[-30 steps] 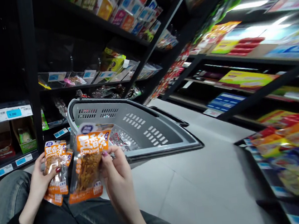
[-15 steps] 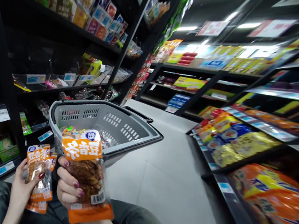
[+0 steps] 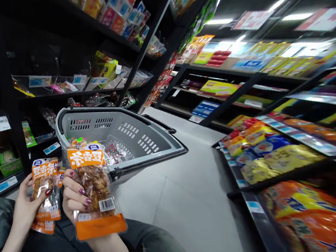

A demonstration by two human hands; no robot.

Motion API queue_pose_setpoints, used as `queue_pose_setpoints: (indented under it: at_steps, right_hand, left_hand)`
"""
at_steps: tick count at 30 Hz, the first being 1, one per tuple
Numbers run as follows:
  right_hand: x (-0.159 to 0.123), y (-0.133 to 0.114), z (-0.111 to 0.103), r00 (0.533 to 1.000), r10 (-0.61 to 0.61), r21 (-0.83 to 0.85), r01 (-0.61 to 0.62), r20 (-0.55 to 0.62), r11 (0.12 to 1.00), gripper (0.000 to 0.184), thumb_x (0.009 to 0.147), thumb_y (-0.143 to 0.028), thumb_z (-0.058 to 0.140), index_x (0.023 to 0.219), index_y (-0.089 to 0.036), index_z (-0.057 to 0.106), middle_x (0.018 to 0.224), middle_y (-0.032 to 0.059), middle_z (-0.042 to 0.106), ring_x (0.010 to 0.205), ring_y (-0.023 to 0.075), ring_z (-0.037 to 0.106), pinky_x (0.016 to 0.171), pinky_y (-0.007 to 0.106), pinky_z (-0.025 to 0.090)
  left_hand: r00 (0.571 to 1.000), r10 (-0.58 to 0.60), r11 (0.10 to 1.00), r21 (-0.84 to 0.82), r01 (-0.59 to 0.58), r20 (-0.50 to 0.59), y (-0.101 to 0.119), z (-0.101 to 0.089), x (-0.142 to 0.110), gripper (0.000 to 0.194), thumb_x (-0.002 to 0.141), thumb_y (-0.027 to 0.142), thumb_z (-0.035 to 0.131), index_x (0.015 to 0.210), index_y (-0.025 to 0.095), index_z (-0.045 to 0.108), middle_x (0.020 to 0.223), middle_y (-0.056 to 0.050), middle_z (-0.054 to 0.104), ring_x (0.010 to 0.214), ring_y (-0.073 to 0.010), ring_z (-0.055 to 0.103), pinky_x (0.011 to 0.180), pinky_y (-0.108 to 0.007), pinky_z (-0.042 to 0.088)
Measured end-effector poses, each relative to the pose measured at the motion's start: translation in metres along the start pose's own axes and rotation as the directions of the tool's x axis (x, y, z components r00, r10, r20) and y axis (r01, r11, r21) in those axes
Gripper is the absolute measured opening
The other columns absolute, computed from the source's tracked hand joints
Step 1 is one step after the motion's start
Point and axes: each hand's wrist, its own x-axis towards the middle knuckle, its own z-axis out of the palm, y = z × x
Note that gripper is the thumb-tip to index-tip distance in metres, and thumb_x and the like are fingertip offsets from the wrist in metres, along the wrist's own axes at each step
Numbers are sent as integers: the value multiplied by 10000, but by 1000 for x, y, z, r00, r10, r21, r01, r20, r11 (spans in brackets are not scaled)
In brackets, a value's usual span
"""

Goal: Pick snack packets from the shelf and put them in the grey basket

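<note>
My left hand (image 3: 28, 204) is closed on orange-and-clear snack packets (image 3: 45, 188), at least two overlapping, with the thumb across the front. My right hand (image 3: 73, 193) grips one larger-looking snack packet (image 3: 95, 182) by its left edge. That packet is upright, with brown snack pieces behind clear plastic, a barcode low on the front and an orange band at the bottom. Just beyond it, a grey shopping basket (image 3: 170, 142) stands on the floor. Colourful small packets (image 3: 80, 142) and clear wrapped items (image 3: 117, 150) lie inside, partly hidden by the held packet.
Dark shelves with price tags (image 3: 40, 81) rise at the left and behind the basket. On the right, a low shelf holds yellow bags (image 3: 278, 162) and large orange bags (image 3: 314, 214). Pale floor tiles (image 3: 176, 198) run between. My bent knees (image 3: 157, 240) are at the bottom.
The packet in my right hand has tilted slightly and shifted a little up and left. The left hand's packets have risen slightly. The view has shifted a little.
</note>
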Motion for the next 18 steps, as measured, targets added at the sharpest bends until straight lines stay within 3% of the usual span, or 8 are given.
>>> queue_pose_setpoints:
  at_steps: [4,7,11,13,18]
  right_hand:
    - [1,0,-5,999,14,13,-15,29,1000,828,674,-707,-253,748,-218,412,531,-91,129,436,83,-66,354,206,-21]
    - [2,3,-13,980,86,41,-95,182,995,827,616,-789,-200,749,-236,401,458,-104,164,352,60,-30,310,187,-1]
    - [7,10,-33,860,241,-22,-259,451,966,677,646,-841,16,716,-257,351,369,-115,240,235,56,58,249,176,98]
    - [10,16,-44,842,280,-106,-261,462,959,609,677,-824,107,718,-260,332,375,-119,241,240,61,103,268,177,159]
    - [15,25,-59,914,232,-371,-100,333,923,505,792,-717,167,788,-258,377,454,-101,253,326,72,211,370,198,269]
  left_hand:
    - [1000,7,1000,0,-7,-2,0,0,0,738,579,352,738,1241,222,439,1097,-68,545,1133,-264,495,937,-414,418]
    - [1000,-7,1000,-12,7,3,3,1,-1,737,590,364,731,1248,217,433,1094,-70,543,1098,-259,519,931,-421,421]
    - [999,-44,998,-35,44,7,5,1,-1,769,588,374,731,1271,219,413,1104,-77,541,1046,-253,553,880,-405,461]
    - [999,-54,998,-38,54,9,4,1,-1,787,578,361,740,1279,227,409,1108,-75,544,1039,-252,558,875,-401,466]
    - [999,-53,997,-56,54,11,1,0,0,783,584,346,736,1285,235,407,1122,-76,539,1046,-251,558,877,-395,469]
